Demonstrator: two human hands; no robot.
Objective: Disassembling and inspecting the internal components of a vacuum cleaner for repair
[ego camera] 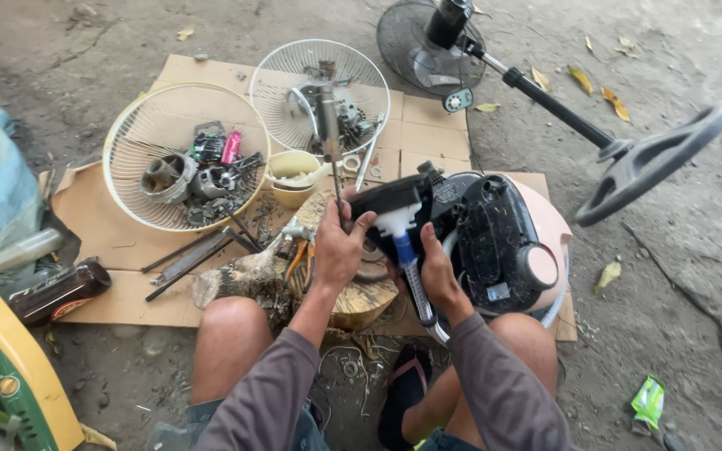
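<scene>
Left hand (338,246) grips a screwdriver (332,146) pointing to twelve o'clock; right hand (438,271) clasps the black-and-pink appliance (495,242) at three o'clock; fan grille (184,159) at ten.

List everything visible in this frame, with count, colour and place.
Fan guards: two, cream and white, on the cardboard, holding motor parts.
Cardboard: one sheet, brown, on the ground.
Cup: one, cream, between the guards.
Screwdriver: one, grey, upright in front of the white guard.
Appliance: one, black and pink, at the knees.
Wood stump: one, under the hands.
Standing fan: one, black, lying top right.
Bottle: one, brown, left.
Container: one, yellow and green, bottom left.
Sandal: one, black, between the legs.
Left hand: on the appliance's black end.
Right hand: against the appliance body.
</scene>
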